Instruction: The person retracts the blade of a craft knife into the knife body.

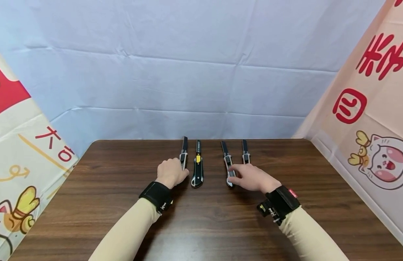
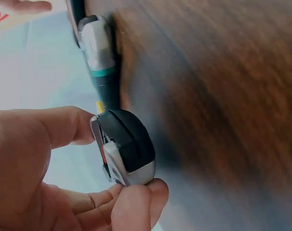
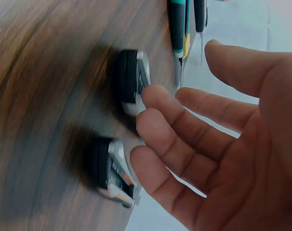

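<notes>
Four snap-off utility knives lie in a row, blade ends toward the back. My left hand (image 1: 171,172) grips the leftmost grey-and-black utility knife (image 1: 183,156), its thumb and fingertips around the handle end (image 2: 131,144) in the left wrist view. Just right of it lies a dark green utility knife (image 1: 197,174) with a yellow slider. My right hand (image 1: 253,177) is over the two right-hand knives, fingers loosely bent and apart. Its thumb and forefinger overlap the inner grey knife (image 1: 228,159); the outer grey knife (image 1: 246,157) is partly hidden behind the hand.
The knives lie near the far edge of a brown wooden table (image 1: 201,224). A pale blue cloth (image 1: 188,79) hangs right behind it. Printed banners with cartoon figures stand along the left side (image 1: 12,137) and the right side (image 1: 380,119). Black straps with cameras circle both wrists.
</notes>
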A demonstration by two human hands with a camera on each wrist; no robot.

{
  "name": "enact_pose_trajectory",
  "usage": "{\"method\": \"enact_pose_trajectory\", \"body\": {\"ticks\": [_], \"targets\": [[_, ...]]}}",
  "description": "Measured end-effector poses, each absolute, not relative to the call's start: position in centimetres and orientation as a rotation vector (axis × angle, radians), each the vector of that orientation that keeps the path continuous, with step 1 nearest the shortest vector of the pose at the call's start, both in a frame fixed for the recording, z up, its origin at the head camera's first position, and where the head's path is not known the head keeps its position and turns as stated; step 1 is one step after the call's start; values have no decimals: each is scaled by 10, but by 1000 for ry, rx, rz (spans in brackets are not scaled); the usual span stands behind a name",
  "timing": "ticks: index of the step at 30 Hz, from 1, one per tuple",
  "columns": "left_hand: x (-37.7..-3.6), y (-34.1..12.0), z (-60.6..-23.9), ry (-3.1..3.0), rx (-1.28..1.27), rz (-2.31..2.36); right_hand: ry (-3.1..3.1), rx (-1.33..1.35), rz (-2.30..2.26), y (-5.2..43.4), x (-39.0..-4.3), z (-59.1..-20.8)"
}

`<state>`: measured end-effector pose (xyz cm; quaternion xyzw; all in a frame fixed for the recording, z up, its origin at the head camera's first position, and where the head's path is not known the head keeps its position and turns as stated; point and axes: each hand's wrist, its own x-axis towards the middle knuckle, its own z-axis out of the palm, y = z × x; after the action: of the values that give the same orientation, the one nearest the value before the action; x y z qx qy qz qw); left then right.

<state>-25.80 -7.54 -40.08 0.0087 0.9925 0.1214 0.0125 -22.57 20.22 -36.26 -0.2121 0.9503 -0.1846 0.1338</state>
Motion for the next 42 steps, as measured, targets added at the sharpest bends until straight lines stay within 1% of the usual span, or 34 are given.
{"method": "enact_pose_trajectory", "body": {"ticks": [10, 19, 23, 27, 32, 36, 42], "targets": [[-239, -79, -384, 3143, 96, 434, 2706, -659, -557, 180, -230, -364], [-211, -70, -373, 3152, 255, 509, 2743, -660, -665, 154, -228, -360], [-202, -62, -374, 3170, 344, 539, 2761, -540, -818, 137, -229, -363], [-194, -53, -374, 3217, 424, 541, 2635, -337, -1146, 120, -231, -370], [-190, -47, -375, 3258, 454, 546, 2437, -117, -1500, 107, -232, -379], [-190, -52, -376, 3168, 466, 648, 2402, -74, -1565, 106, -233, -381], [-193, -68, -376, 2825, 561, 923, 2457, -154, -1500, 113, -235, -379]]}}
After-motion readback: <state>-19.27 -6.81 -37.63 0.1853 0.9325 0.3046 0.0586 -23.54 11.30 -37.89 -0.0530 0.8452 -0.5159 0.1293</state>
